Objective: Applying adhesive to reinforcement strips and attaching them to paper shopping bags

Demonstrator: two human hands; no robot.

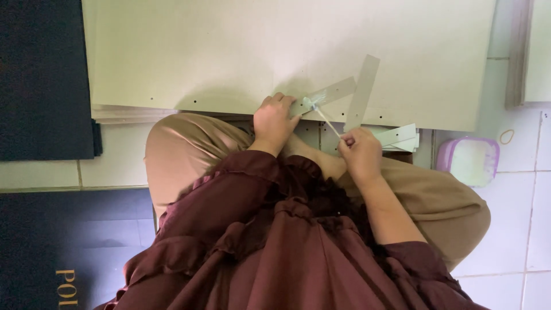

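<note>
Brush (pixel 327 119) ran diagonally from my right hand (pixel 360 154), pinched closed on its handle end, up-left to the bristle tip on the grey strip (pixel 328 93). My left hand (pixel 274 121) pressed flat, fingers together, on that strip's near end atop the cardboard sheet (pixel 229 51); left was nearer.

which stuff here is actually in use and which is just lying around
In use: left hand pressing a grey strip on the board; right hand holding a thin stick.

Lying about: second strip, strip stack, purple-rimmed tub, rubber band.
</note>
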